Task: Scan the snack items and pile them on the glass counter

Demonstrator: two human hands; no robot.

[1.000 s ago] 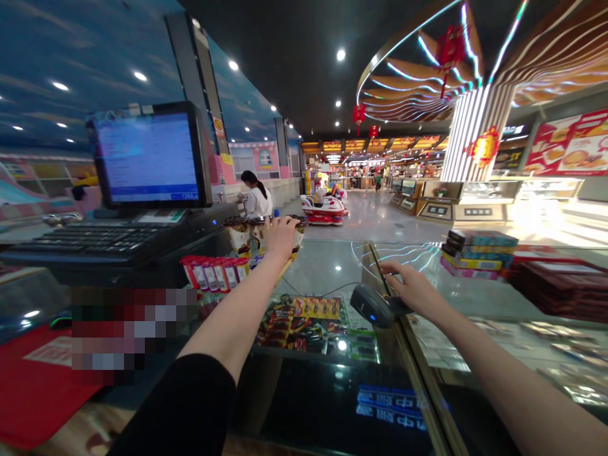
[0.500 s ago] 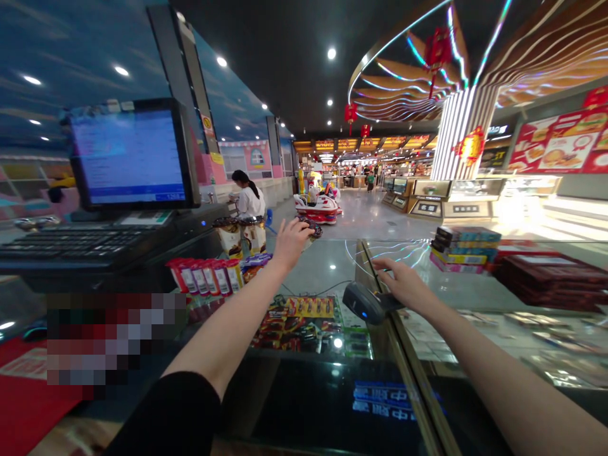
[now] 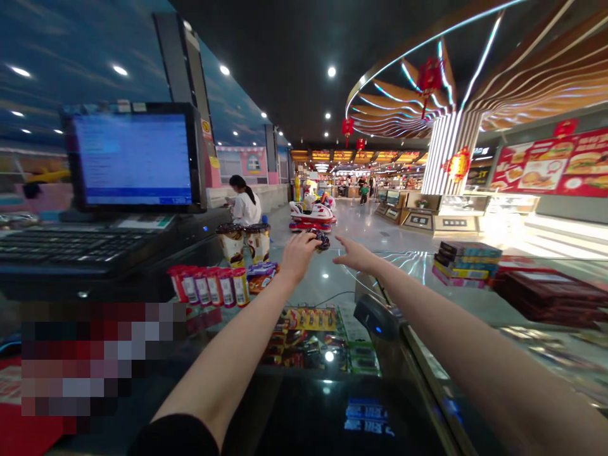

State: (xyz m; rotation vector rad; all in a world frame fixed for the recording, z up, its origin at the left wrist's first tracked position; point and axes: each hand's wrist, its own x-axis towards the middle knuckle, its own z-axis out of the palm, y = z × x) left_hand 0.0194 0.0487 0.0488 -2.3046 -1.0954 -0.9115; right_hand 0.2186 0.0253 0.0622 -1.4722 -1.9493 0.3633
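Gripping hand: left hand [image 3: 298, 256], beyond the scanner and to its left; fingers curled over a dark-topped item, hold only partly visible.
Dark-topped item [image 3: 321, 239]: beyond the scanner, slightly left of it; dark top shows past the fingertips, remainder hidden by the hand.
Reaching hand: right hand [image 3: 357, 254], beyond the scanner; fingers parted, nothing held, near the item with a gap between.
Scanner [image 3: 377, 320]: dark casing, blue light lit; right forearm passes close by it, contact cannot be told.
Worktop [image 3: 327, 288]: glass, extending to both sides of the scanner.
Cups [image 3: 232, 246]: two, upright side by side, dark tops, left of the scanner and farther out.
Tubes [image 3: 215, 290]: upright row, red, purple and yellow, left of the scanner.
Packets [image 3: 261, 273]: purple and orange, left of the scanner, just beside the tubes.
Boxes [image 3: 468, 263]: stacked, right of the scanner and farther out.
Monitor [image 3: 135, 161]: lit, far left of the scanner, above a keyboard [image 3: 52, 250]; text unreadable.
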